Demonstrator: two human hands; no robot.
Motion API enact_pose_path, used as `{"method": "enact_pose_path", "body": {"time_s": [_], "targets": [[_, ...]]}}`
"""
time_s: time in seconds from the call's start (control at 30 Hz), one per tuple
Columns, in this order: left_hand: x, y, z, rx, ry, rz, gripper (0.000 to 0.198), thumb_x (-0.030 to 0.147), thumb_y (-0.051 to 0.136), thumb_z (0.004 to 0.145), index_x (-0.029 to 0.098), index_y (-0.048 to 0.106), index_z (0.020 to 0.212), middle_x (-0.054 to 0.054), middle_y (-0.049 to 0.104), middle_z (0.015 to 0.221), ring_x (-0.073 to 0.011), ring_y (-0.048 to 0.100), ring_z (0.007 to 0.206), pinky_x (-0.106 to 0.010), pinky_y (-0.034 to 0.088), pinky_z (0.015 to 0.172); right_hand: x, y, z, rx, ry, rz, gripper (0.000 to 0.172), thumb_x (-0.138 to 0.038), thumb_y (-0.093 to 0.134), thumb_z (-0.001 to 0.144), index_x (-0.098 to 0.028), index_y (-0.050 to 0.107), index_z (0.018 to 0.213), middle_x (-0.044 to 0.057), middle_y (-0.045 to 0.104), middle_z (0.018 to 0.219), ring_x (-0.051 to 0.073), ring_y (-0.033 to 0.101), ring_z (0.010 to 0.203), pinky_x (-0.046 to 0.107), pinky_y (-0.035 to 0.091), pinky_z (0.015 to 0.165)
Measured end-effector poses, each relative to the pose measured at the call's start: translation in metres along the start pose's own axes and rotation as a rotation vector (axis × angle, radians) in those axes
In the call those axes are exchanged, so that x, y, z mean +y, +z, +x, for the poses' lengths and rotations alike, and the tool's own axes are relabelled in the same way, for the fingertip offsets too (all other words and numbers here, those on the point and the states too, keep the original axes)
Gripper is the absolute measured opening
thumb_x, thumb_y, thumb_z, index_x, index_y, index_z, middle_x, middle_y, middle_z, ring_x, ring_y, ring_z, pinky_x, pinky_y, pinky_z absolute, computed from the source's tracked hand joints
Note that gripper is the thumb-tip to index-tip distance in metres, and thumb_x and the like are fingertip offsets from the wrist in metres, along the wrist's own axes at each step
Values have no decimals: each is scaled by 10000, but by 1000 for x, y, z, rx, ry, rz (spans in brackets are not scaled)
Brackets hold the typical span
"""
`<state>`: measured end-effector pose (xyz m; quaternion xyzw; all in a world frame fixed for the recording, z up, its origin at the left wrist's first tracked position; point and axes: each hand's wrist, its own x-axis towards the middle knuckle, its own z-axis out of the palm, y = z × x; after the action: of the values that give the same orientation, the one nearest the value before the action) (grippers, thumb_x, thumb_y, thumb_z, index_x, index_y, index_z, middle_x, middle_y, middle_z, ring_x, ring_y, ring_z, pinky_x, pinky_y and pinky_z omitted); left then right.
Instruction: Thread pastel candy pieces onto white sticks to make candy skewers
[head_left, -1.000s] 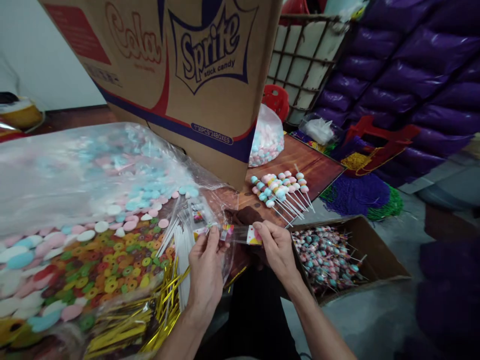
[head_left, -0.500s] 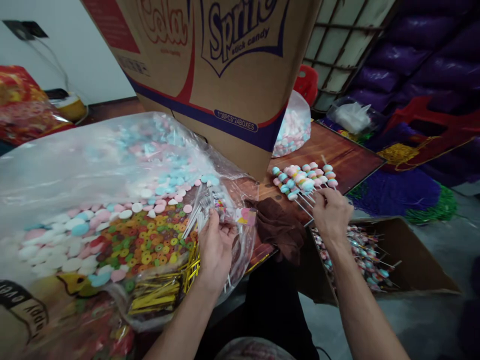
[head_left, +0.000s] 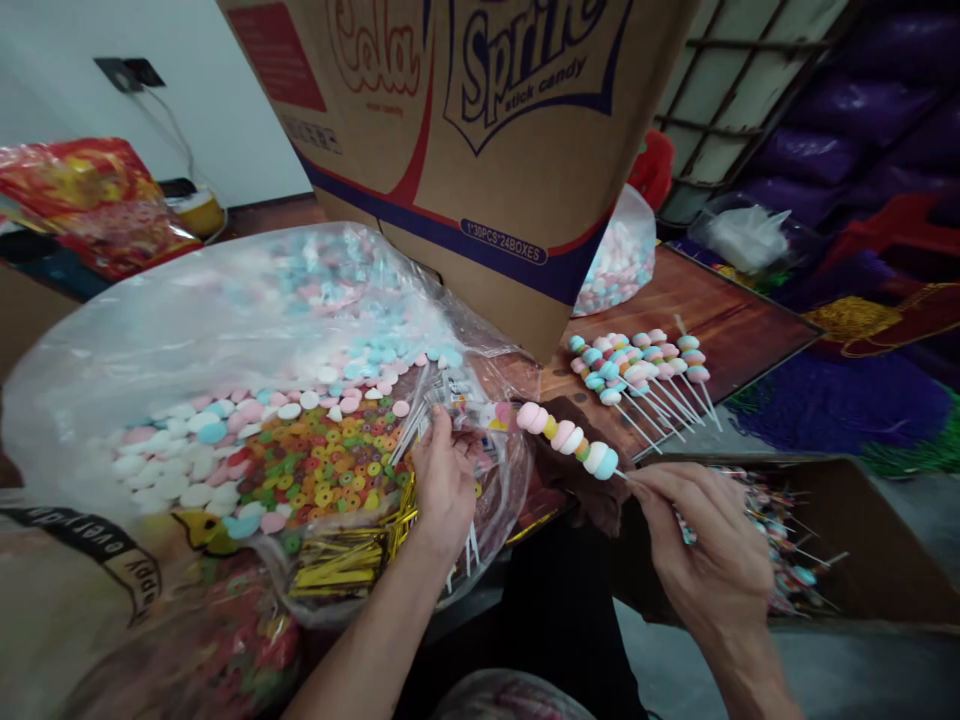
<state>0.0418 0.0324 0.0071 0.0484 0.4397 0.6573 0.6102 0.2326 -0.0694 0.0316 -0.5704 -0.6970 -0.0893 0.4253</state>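
Note:
My right hand point(head_left: 709, 545) pinches the white stick of a candy skewer point(head_left: 574, 440), threaded with pink, white and blue marshmallows and yellow and orange rings. The skewer points left, its pink end right at the edge of a small clear printed bag point(head_left: 496, 416). That bag is held between the thumb and fingers of my left hand point(head_left: 444, 475). Whether the tip is inside the bag I cannot tell. A row of finished-looking skewers point(head_left: 637, 365) lies on the table beyond my right hand. White sticks point(head_left: 411, 425) lie behind my left hand.
Left are loose marshmallows point(head_left: 176, 470), gummy rings point(head_left: 322, 460) and gold twist ties point(head_left: 337, 560) on plastic. A large carton point(head_left: 480, 180) stands behind. A brown cloth point(head_left: 592, 490) hangs over the table edge. An open box point(head_left: 877, 560) of wrapped skewers sits at right.
My right hand has come back from the row with a skewer and brought it leftward to the small bag. My left hand keeps hold of the bag. The view has shifted a little.

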Motion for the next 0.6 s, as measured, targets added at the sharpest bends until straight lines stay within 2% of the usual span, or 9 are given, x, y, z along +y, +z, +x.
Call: {"method": "enact_pose_path", "body": {"time_s": [0.2,0.37,0.5,0.6], "targets": [[0,-1,2,-72,243,82,318,443,771,735,171,638,831,16,649,767,-100,596,653,-225,461,626,3,-4,2,-59,-93,-83,98,-108,619,908,-199,646,931,37,676,832,176,606,740,372,370,736],[-8,-6,3,-106,412,219,307,464,716,788,170,634,817,-3,656,827,-114,599,768,-214,456,691,-5,7,1,-114,8,101,92,-107,602,918,-195,630,916,27,668,835,165,603,779,340,389,730],[-16,-9,0,-84,425,277,315,480,688,811,175,619,778,14,626,756,-110,586,740,-209,451,679,-10,20,-3,-145,92,191,93,-112,598,923,-199,623,901,16,661,835,155,600,790,326,391,733],[-16,-7,-2,-103,369,233,341,513,691,798,182,617,833,2,649,811,-121,611,754,-223,473,678,-12,27,-4,-199,124,232,102,-123,579,934,-205,628,898,16,652,831,156,588,776,321,395,721]]}}
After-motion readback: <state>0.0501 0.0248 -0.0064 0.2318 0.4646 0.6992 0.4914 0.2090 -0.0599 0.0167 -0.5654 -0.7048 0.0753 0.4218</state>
